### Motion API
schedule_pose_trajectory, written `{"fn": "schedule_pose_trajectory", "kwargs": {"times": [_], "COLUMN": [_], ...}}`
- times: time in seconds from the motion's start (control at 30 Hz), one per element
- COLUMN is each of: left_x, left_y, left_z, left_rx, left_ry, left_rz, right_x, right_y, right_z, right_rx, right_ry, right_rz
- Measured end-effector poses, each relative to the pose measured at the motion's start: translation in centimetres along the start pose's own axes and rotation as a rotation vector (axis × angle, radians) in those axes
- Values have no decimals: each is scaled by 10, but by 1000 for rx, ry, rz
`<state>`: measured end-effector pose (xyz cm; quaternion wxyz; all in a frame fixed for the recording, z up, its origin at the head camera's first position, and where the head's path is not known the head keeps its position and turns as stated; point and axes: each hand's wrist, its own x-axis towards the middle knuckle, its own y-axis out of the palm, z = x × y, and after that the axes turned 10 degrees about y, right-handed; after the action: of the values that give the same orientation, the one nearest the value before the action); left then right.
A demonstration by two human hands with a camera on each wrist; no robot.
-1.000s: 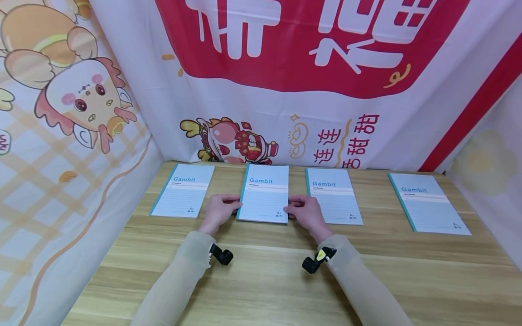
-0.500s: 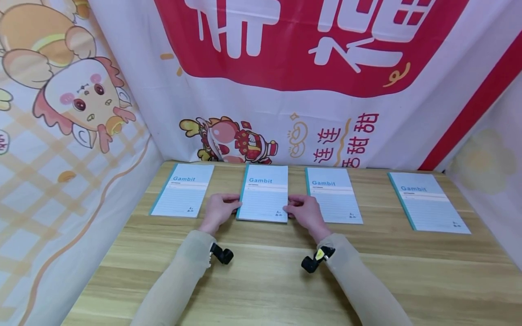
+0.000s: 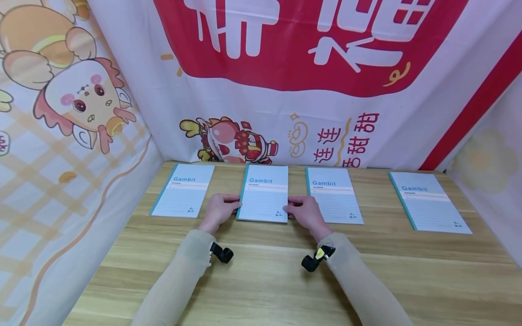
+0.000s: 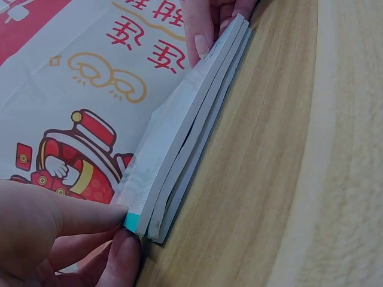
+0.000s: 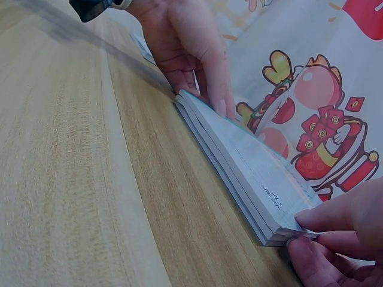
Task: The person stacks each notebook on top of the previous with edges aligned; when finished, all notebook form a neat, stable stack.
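Observation:
A short stack of light-blue Gambit notebooks lies on the wooden table, near its back edge. My left hand holds the stack at its left side, by the teal spine. On the opposite side my right hand grips the right edge near the front corner. From the left wrist, the notebooks' page edges show three layers, slightly offset, with thin gaps between them. In the right wrist view, the fingers of my right hand meet the stack's near corner, some above and some below.
One Gambit notebook lies left of the stack. Another notebook is just right, partly behind my right hand, and a further notebook lies at the far right. A printed cloth hangs along the table's back edge.

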<state>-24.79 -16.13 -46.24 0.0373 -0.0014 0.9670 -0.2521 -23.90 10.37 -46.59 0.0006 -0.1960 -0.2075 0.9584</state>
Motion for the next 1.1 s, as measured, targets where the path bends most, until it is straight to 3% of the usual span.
{"fn": "schedule_pose_trajectory", "kwargs": {"times": [0.83, 1.1], "left_x": [1, -1], "left_y": [2, -4], "left_z": [0, 1], "left_rx": [1, -70], "left_ry": [4, -5], "left_rz": [3, 51], "right_x": [2, 2], "right_y": [2, 3], "right_z": [-1, -1], "right_rx": [-9, 0], "right_ry": [15, 5], "right_rz": [-12, -21]}}
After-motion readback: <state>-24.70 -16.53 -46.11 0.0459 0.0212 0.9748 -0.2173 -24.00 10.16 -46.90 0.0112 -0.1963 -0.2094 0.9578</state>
